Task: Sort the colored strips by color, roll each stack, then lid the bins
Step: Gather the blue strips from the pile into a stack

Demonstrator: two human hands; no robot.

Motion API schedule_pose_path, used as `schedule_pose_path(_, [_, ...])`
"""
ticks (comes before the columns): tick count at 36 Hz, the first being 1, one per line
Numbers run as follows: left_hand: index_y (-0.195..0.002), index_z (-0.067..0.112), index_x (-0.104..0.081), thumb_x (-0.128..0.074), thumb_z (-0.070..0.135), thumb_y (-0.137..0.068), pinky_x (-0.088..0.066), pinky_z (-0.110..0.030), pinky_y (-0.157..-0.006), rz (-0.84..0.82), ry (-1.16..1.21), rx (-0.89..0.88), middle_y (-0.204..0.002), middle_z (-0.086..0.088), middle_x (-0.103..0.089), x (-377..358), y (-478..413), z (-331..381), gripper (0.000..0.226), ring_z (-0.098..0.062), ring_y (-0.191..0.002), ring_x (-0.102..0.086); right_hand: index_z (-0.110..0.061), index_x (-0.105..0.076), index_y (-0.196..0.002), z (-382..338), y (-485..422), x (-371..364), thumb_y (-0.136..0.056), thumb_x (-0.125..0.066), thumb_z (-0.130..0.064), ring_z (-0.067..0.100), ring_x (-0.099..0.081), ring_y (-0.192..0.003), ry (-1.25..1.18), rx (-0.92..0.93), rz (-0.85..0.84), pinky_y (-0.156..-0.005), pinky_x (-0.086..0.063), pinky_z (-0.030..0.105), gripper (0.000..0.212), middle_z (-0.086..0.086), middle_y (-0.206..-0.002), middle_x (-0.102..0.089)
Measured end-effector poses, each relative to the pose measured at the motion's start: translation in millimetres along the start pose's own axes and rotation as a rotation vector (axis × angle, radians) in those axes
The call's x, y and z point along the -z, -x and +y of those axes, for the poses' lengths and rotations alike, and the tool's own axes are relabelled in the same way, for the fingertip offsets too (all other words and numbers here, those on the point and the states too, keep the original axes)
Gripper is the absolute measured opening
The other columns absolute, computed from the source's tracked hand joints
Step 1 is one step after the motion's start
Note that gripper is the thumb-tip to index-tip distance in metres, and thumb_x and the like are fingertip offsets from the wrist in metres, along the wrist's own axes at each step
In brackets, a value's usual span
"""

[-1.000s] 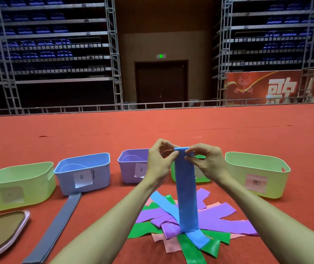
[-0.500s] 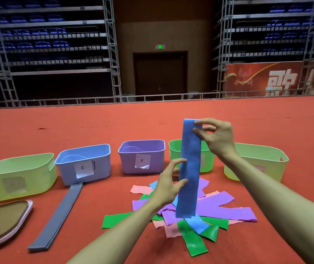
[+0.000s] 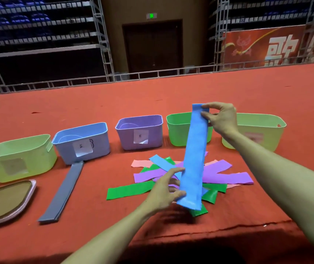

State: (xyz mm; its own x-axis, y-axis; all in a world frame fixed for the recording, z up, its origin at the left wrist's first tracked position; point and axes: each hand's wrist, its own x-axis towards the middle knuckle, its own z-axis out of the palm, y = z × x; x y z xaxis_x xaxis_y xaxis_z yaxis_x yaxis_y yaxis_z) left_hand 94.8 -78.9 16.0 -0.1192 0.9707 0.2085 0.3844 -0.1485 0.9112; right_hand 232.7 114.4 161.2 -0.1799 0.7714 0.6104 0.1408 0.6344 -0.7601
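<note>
Nearest the camera, two bare forearms reach out over the red-covered bench (image 3: pixel 228 216). Low and left of the strip pile (image 3: pixel 171 178), the left hand (image 3: pixel 163 191) pinches the bottom end of a long blue strip (image 3: pixel 194 157) between thumb and fingers, its grip narrow on the edge. That strip stands nearly upright, leaning slightly right, above the pile of loose green, purple, pink and blue strips lying on the bench. At the strip's top end the right hand (image 3: pixel 221 119) holds the corner between thumb and forefinger, palm turned left, the other fingers curled.

Well left of the pile lies a grey-blue strip stack (image 3: pixel 64 189), flat, its far end touching the blue bin (image 3: pixel 99 147). Further left, at the frame edge, sits a pink-rimmed lid (image 3: pixel 1 202).

Beyond the pile stands a row of five bins: a pale green bin (image 3: pixel 38 159) with a blank label, the blue bin with a handwritten label too blurred to read, a purple bin (image 3: pixel 152 134) likewise labelled, a green bin (image 3: pixel 177 130) partly behind the strip, and a pale green bin (image 3: pixel 263 132) behind the right forearm.

Farthest off, a red banner (image 3: pixel 278 44) shows large white Chinese characters, cut off at the edge.
</note>
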Motion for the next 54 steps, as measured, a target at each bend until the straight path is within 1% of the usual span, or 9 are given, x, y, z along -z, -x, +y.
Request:
schedule_pose_path(6, [-0.129, 0.025, -0.049, -0.072, -0.003, -0.073, -0.044, -0.016, -0.063, -0.090, -0.150, 0.085, -0.073, 0.002, -0.051, -6, 15, -22, 0.066, -0.006, -0.059, -0.049, -0.008, -0.073, -0.100, 43, 33, -10, -0.079, -0.073, -0.002, 0.001, -0.057, -0.044, 0.071, -0.076, -0.067, -0.047, -0.055, 0.022, 0.022, 0.004, -0.090, -0.070])
schedule_pose_path(15, [-0.135, 0.025, -0.049, -0.077, 0.015, -0.073, -0.040, -0.008, -0.063, -0.141, -0.368, 0.088, -0.081, 0.003, -0.055, -11, 24, -34, 0.069, -0.002, -0.059, -0.049, -0.009, -0.074, -0.097, 78, 55, -19, -0.078, -0.075, -0.004, 0.028, -0.068, -0.061, 0.103, -0.128, -0.139, -0.058, -0.060, 0.042, 0.019, 0.006, -0.091, -0.070])
schedule_pose_path(19, [-0.134, 0.028, -0.049, -0.074, 0.025, -0.077, -0.039, -0.010, -0.063, -0.173, -0.448, 0.066, -0.084, 0.006, -0.056, -6, 15, -31, 0.063, 0.001, -0.057, -0.047, -0.010, -0.073, -0.098, 82, 57, -22, -0.079, -0.075, -0.005, 0.006, -0.064, -0.050, 0.095, -0.134, -0.153, -0.052, -0.057, 0.028, 0.019, 0.006, -0.085, -0.069])
schedule_pose_path(26, [-0.113, 0.017, -0.062, -0.069, 0.017, -0.085, -0.045, -0.023, -0.065, 0.028, -0.359, 0.138, -0.074, 0.012, -0.061, 22, -28, -27, 0.029, 0.006, -0.058, -0.052, -0.008, -0.073, -0.096, 91, 61, -29, -0.079, -0.074, -0.001, 0.024, -0.067, -0.061, 0.036, -0.144, -0.179, -0.060, -0.059, 0.037, 0.019, 0.007, -0.080, -0.070])
schedule_pose_path(39, [-0.108, 0.010, -0.067, -0.064, 0.025, -0.087, -0.049, -0.031, -0.081, 0.253, -0.547, 0.383, -0.091, -0.008, -0.072, 97, -124, -81, 0.026, -0.024, -0.088, -0.067, -0.023, -0.073, -0.087, 142, 58, -35, -0.076, -0.075, 0.001, 0.018, -0.054, -0.049, -0.011, -0.116, -0.207, -0.053, -0.055, 0.047, 0.027, 0.000, -0.072, -0.071])
schedule_pose_path(43, [-0.110, 0.013, -0.068, -0.062, 0.027, -0.088, -0.039, -0.031, -0.092, 0.249, -0.659, 0.400, -0.107, -0.007, -0.071, 104, -142, -99, 0.027, -0.024, -0.106, -0.062, -0.029, -0.071, -0.084, 153, 58, -33, -0.075, -0.075, 0.003, 0.011, -0.050, -0.044, -0.030, -0.098, -0.237, -0.049, -0.054, 0.035, 0.033, -0.021, -0.061, -0.067])
schedule_pose_path(48, [-0.086, 0.028, -0.068, -0.044, 0.057, -0.078, -0.034, -0.037, -0.082, 0.265, -0.814, 0.500, -0.103, -0.003, -0.066, 109, -158, -135, 0.038, -0.034, -0.109, -0.053, -0.028, -0.071, -0.084, 157, 55, -35, -0.074, -0.075, 0.004, 0.003, -0.055, -0.048, -0.057, -0.071, -0.251, -0.053, -0.054, 0.023, 0.034, -0.026, -0.070, -0.069])
schedule_pose_path(51, [-0.109, 0.028, -0.068, -0.058, 0.044, -0.086, -0.036, -0.037, -0.094, 0.315, -0.819, 0.525, -0.121, -0.003, -0.055, 102, -160, -129, 0.029, -0.035, -0.118, -0.043, -0.024, -0.072, -0.085, 159, 55, -39, -0.074, -0.075, 0.006, 0.001, -0.055, -0.047, -0.064, -0.049, -0.263, -0.053, -0.050, 0.015, 0.032, -0.029, -0.068, -0.067])
schedule_pose_path(54, [-0.105, 0.024, -0.067, -0.064, 0.037, -0.086, -0.034, -0.035, -0.091, 0.368, -0.777, 0.513, -0.121, -0.004, -0.053, 98, -162, -129, 0.023, -0.032, -0.117, -0.039, -0.024, -0.071, -0.085, 158, 55, -43, -0.073, -0.075, 0.007, -0.002, -0.056, -0.049, -0.050, -0.030, -0.276, -0.055, -0.046, 0.010, 0.033, -0.032, -0.069, -0.065])
